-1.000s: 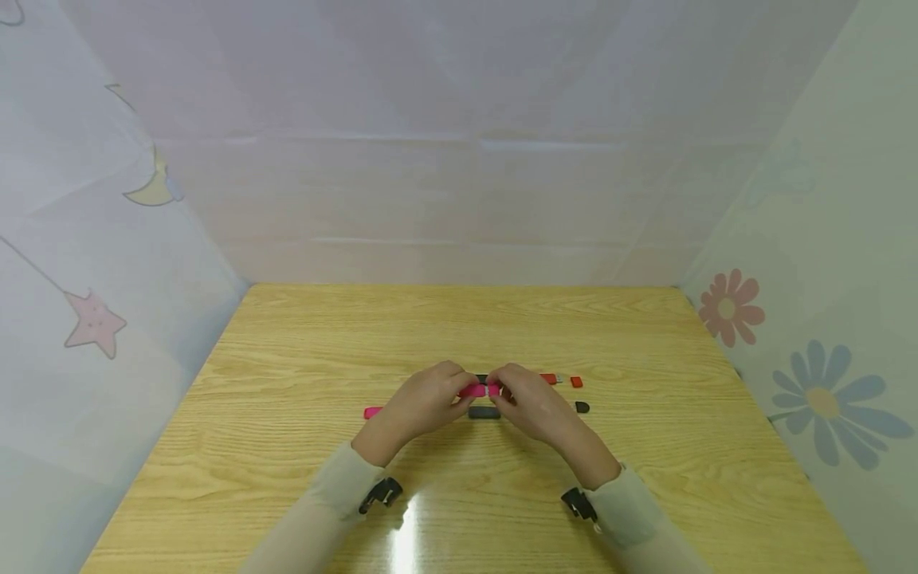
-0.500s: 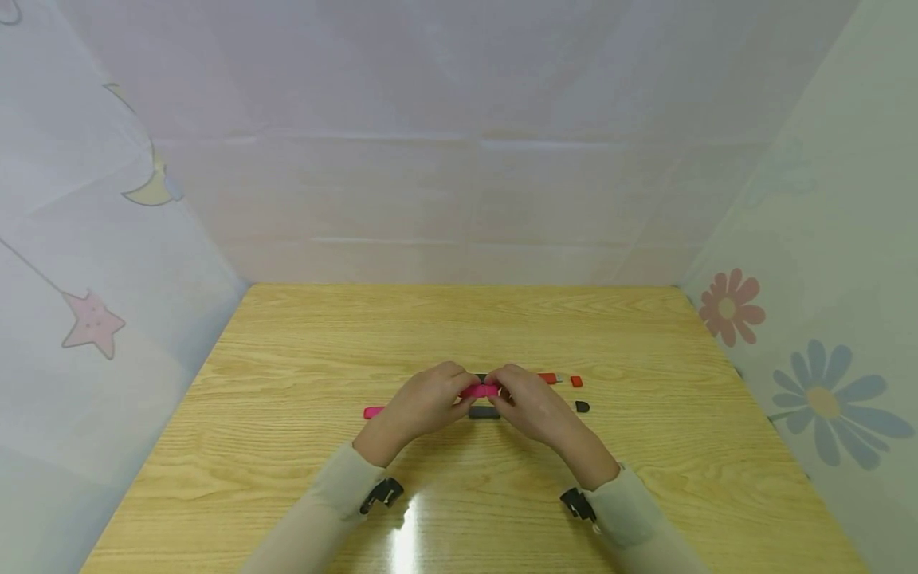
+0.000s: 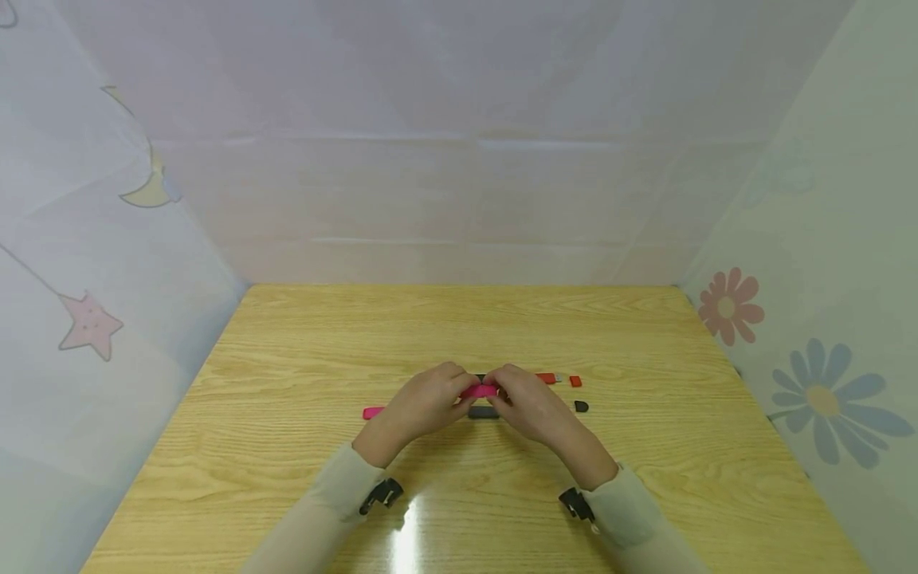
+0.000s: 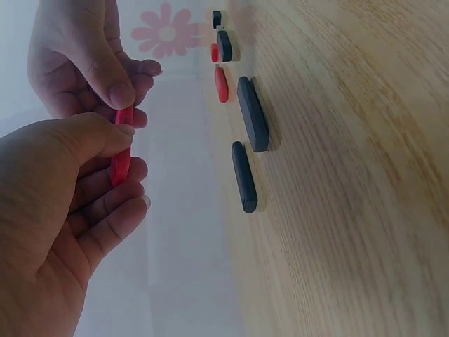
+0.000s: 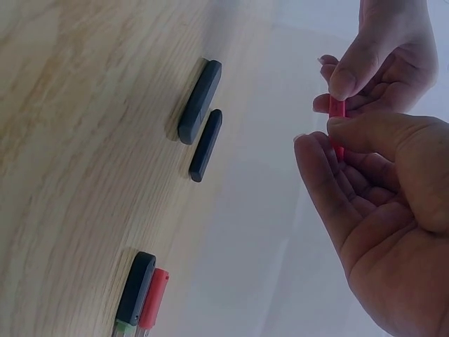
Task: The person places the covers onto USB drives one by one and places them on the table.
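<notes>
A pink USB stick (image 3: 479, 391) is held above the table between both hands. Thumb and fingers of my left hand (image 3: 428, 402) pinch its left end. My right hand (image 3: 528, 402) pinches the right end. In the left wrist view the stick (image 4: 121, 165) looks red, with the thumbs pressed on it close together. No metal plug shows between the two ends. Just below the hands lies a dark grey stick (image 3: 484, 412), and a darker one (image 3: 481, 377) lies partly hidden behind them. A pink piece (image 3: 373, 412) sticks out left of the left hand.
Right of the hands lie a red USB stick (image 3: 547, 378) with its plug bare, a small red cap (image 3: 576, 381) and a black cap (image 3: 582, 406). An uncapped black USB stick (image 5: 137, 288) shows beside the red one in the right wrist view. Cloth walls surround the wooden table (image 3: 459, 319).
A second ago a pale plug showed between the pink stick and its pink cap; the two halves have since come together. Both hands stay almost in place.
</notes>
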### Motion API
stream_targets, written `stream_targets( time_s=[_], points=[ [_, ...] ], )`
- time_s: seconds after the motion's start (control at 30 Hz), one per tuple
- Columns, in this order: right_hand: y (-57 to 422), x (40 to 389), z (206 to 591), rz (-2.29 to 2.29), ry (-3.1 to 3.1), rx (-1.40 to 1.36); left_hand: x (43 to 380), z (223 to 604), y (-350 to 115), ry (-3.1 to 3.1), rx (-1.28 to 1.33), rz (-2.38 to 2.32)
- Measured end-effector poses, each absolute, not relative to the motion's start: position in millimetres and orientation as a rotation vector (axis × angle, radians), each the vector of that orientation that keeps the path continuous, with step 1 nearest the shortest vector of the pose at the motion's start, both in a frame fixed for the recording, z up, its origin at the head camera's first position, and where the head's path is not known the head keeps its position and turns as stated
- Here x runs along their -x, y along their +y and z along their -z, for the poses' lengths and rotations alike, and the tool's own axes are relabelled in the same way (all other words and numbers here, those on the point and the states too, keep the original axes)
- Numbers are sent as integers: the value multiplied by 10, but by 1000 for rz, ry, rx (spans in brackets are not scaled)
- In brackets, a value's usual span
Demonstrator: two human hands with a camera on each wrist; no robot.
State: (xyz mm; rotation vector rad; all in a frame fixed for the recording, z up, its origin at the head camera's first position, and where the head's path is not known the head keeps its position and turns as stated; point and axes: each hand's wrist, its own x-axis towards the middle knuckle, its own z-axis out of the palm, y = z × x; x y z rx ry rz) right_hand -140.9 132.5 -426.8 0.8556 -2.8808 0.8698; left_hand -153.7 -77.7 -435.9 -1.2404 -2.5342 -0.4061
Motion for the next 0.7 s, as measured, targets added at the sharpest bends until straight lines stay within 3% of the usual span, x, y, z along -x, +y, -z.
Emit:
stream_targets(
  time_s=[0.7],
  points=[
    [1263, 1351, 4248, -794, -2860, -805, 1535, 4352, -750, -2538, 1296, 428]
  ],
)
